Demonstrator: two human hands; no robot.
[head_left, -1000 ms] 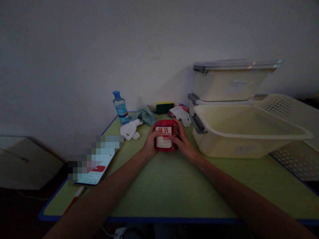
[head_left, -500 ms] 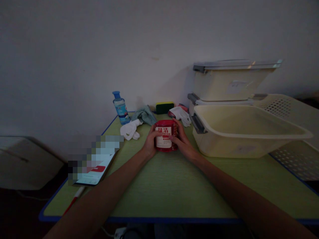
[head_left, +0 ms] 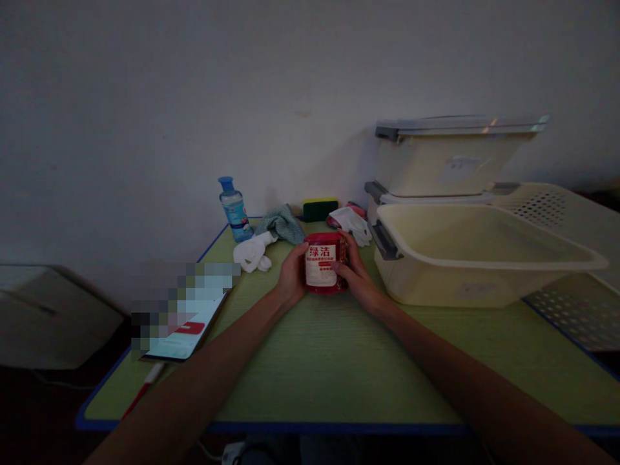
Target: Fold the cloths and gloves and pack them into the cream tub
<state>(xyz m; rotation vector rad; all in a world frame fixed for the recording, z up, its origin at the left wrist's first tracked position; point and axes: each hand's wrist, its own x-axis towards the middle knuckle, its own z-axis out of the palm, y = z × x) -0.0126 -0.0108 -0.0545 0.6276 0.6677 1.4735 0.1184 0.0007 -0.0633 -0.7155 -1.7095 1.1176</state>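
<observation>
A red packet with a white label [head_left: 322,265] stands upright near the middle of the green table [head_left: 310,374]. My left hand [head_left: 292,279] wraps its left side, thumb across the front. On the packet's right side my right hand [head_left: 357,274] grips it with curled fingers. Both forearms reach in from the near edge. The scene is dim.
Behind the packet lie a white glove [head_left: 252,253], a teal cloth [head_left: 281,224], a blue-capped bottle [head_left: 234,210], a green-yellow sponge [head_left: 320,208] and another white glove [head_left: 352,223]. Cream plastic tubs [head_left: 484,258] are stacked at right. A phone [head_left: 186,332] lies at left.
The packet has shifted slightly to the right and turned a little between my hands. My hands keep their grip.
</observation>
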